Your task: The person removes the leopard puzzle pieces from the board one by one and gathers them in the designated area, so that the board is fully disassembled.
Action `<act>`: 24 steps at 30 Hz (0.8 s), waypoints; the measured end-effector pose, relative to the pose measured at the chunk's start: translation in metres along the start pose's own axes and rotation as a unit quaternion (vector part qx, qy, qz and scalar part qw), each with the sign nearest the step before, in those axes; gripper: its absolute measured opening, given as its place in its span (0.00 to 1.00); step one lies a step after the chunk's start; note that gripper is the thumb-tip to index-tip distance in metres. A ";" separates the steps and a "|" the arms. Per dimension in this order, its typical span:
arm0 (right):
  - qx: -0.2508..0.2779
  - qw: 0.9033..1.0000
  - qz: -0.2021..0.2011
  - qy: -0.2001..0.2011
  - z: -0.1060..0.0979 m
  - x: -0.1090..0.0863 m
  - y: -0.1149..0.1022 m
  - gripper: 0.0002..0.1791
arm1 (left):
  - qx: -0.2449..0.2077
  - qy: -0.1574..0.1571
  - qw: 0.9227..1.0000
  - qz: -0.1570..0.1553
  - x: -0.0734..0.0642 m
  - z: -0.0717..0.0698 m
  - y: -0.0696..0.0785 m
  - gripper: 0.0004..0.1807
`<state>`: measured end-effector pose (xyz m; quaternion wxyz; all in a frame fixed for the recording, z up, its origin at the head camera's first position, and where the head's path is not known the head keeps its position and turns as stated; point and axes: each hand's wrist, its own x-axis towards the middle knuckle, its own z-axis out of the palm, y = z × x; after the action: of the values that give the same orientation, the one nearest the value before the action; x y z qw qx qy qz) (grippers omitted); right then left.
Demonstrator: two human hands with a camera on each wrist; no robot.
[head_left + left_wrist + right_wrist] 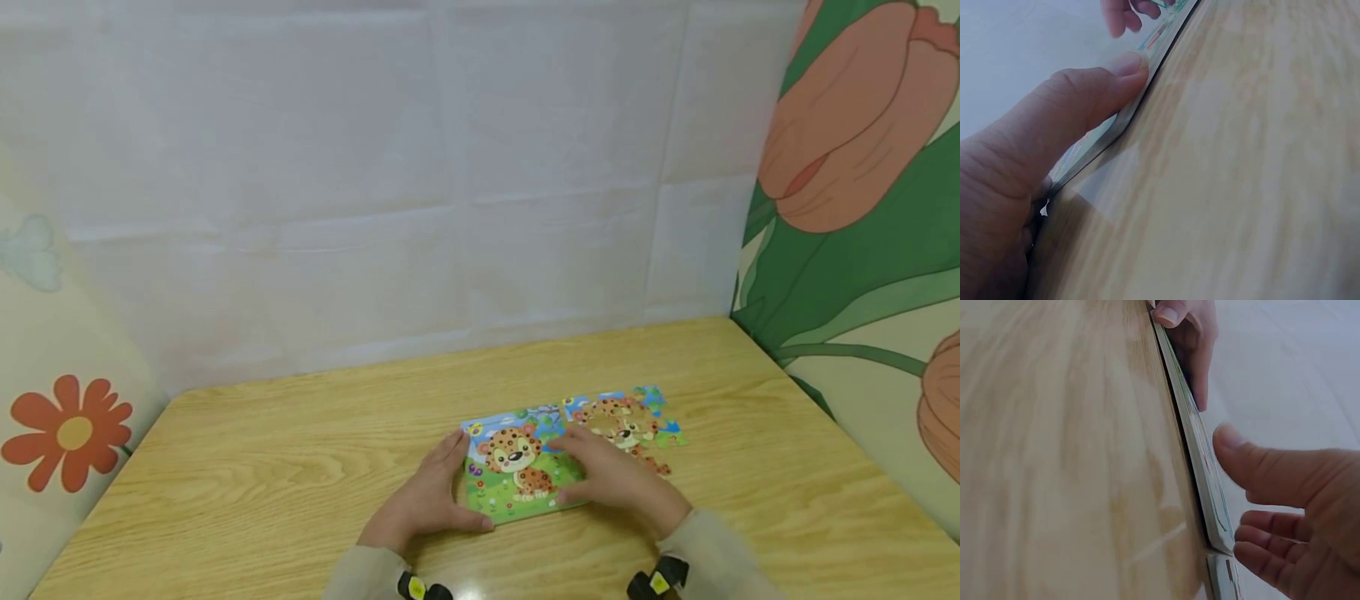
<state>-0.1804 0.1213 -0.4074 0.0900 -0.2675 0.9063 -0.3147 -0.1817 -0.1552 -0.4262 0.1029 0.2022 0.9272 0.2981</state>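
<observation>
A square cartoon-leopard picture board point(517, 467) lies on the wooden table, its surface whole with no seams I can make out. My left hand point(431, 493) grips it at the left side, fingers along the left edge and thumb on the near edge; the left wrist view shows that thumb point(1094, 90) pressed against the rim. Over the board's right side hovers my right hand point(611, 479), fingers spread and loosely bent. In the right wrist view its thumb point(1260, 465) stands apart from the board. Partly behind it lies a partly joined leopard jigsaw point(611, 412) with a ragged right edge.
The jigsaw's left side meets the board's right side. Wooden tabletop point(285, 467) surrounds both. A white cloth point(375, 183) hangs behind the table, and flower-painted walls point(862, 333) stand at left and right.
</observation>
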 end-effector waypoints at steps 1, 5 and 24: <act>-0.006 1.000 0.004 -0.004 0.000 0.001 -0.001 0.38 | 0.000 0.000 1.000 0.000 0.000 0.000 0.000 0.69; -0.023 1.000 0.016 -0.013 0.000 0.004 -0.007 0.38 | -0.001 0.000 1.000 -0.001 0.000 0.001 0.000 0.69; -0.023 0.994 0.089 -0.060 -0.006 0.031 -0.014 0.18 | -0.012 -0.003 1.000 -0.011 0.000 0.001 0.001 0.69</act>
<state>-0.2028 0.0981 -0.3942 0.1654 -0.2062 0.9264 -0.2682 -0.1809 -0.1544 -0.4260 0.1113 0.1919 0.9253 0.3076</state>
